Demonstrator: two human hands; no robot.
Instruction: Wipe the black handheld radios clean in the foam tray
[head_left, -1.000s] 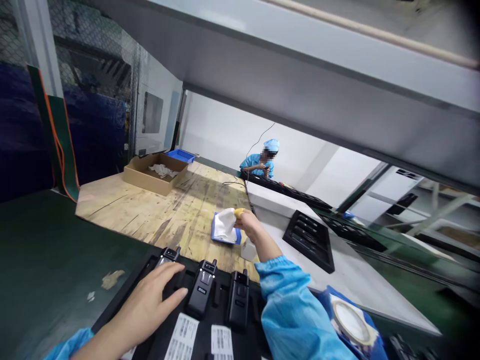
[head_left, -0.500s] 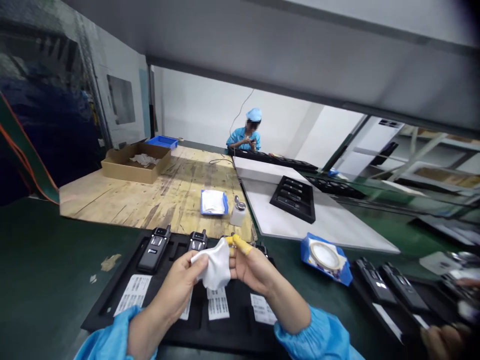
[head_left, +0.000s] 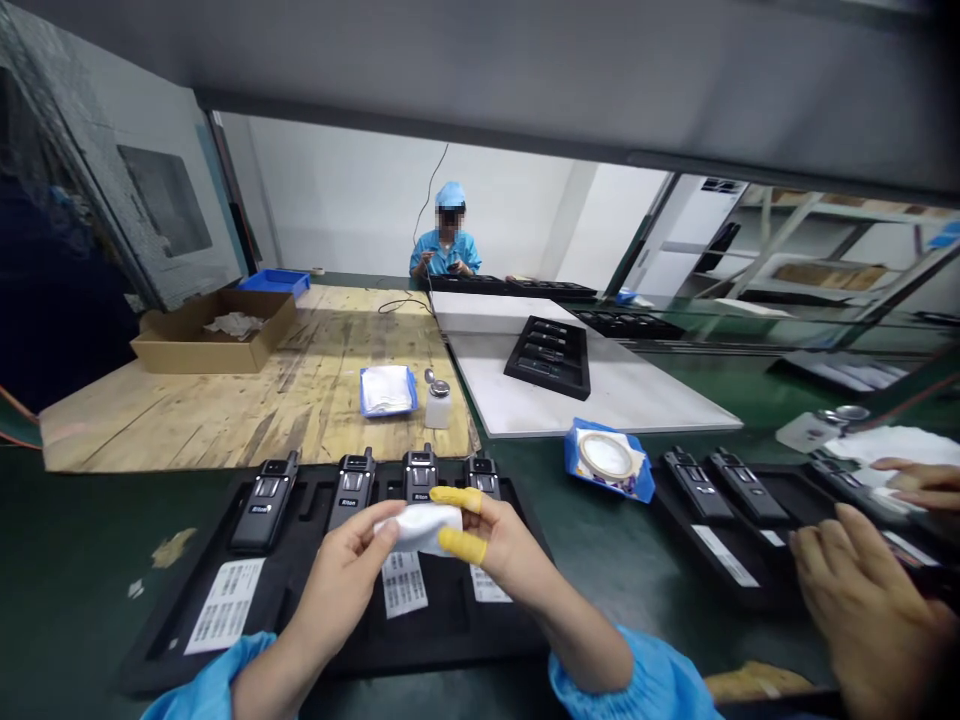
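A white wiping cloth (head_left: 424, 527) is stretched between my two hands, above a black foam tray (head_left: 315, 635). My left hand (head_left: 346, 560) pinches its left end between thumb and fingers. Yellow finger cots cover the thumb and a finger of my right hand (head_left: 491, 540), which is closed on the right end. Several black two-way radios stand in a row at the tray's far side; the leftmost radio (head_left: 262, 505) shows whole, and the radio behind the cloth (head_left: 420, 472) is partly hidden. Printed barcode labels (head_left: 225, 605) lie in the tray nearer me.
On the wooden board are a pump bottle (head_left: 438, 405), a blue tray of white cloths (head_left: 388, 390) and a cardboard box (head_left: 214, 345). A tape roll (head_left: 606, 456) lies in a blue holder. At right, a co-worker's hands (head_left: 862, 590) are over another radio tray (head_left: 772, 590).
The cloth has gone from loosely draped to folded into a narrow strip, and my right fingers have closed on it. My view has turned right; the co-worker's hands show more.
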